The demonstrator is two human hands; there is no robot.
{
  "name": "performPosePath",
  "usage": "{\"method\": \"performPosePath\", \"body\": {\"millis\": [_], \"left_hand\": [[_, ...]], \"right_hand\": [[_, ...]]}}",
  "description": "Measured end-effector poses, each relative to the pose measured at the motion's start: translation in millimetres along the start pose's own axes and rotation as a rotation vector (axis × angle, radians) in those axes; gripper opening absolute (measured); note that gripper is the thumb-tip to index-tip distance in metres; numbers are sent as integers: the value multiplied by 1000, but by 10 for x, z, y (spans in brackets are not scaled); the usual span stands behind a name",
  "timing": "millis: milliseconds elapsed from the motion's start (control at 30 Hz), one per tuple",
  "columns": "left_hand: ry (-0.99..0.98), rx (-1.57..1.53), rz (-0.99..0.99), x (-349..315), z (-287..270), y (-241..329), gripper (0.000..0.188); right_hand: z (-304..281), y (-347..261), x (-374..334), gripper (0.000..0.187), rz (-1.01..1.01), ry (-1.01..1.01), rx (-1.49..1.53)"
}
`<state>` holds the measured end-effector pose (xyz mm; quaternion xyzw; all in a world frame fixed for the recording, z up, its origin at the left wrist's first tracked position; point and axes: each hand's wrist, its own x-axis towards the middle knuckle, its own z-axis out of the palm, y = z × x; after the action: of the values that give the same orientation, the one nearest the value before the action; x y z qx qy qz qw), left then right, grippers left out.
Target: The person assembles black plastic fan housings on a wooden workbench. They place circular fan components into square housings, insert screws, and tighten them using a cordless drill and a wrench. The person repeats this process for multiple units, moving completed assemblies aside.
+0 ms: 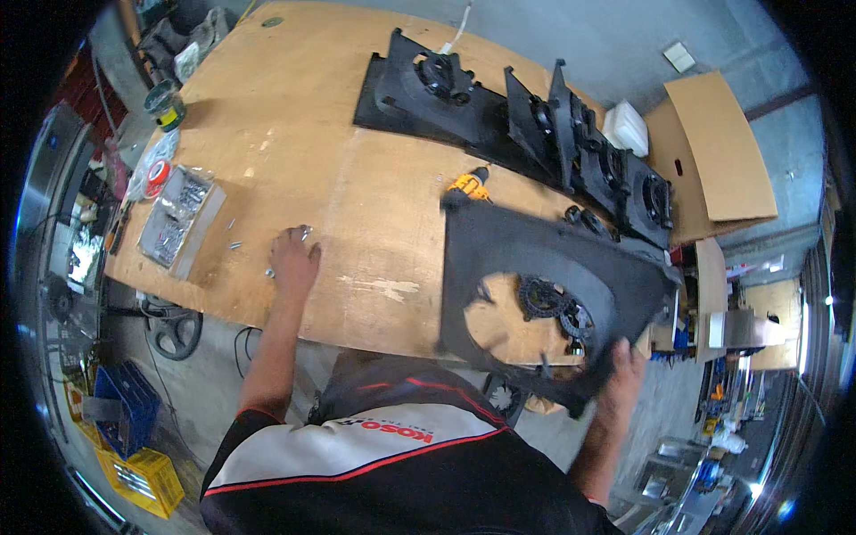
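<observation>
My right hand (621,383) grips the near right edge of a black plastic fan shroud (526,239), a square panel with a large round opening. The panel is tilted above the table's front right. Through its opening show black round ring-shaped parts (541,297). On the left half of the table, my left hand (296,260) lies palm down, thumb apart from the fingers. A small shiny metal piece (306,234) is at its fingertips; whether it is held is hard to see. Loose screws (235,244) lie left of that hand.
An open box of screws (181,218) stands at the table's left, near a red-and-white roll (158,173) and a dark jar (165,105). A yellow drill (469,185) lies behind the shroud. More black shrouds (419,89) line the back, beside a cardboard box (722,152).
</observation>
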<state>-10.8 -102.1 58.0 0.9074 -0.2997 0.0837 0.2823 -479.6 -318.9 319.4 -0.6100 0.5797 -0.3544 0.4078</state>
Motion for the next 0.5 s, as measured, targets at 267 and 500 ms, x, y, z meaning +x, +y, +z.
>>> {"method": "performPosePath", "body": {"millis": [267,500], "left_hand": [[-358,138,-261,91,-314,-672,23],[-114,106,-474,-364,-748,-1001,26]], "right_hand": [[2563,198,233,45,398,-440,789],[3247,631,-146,47,724,-417,922]]}}
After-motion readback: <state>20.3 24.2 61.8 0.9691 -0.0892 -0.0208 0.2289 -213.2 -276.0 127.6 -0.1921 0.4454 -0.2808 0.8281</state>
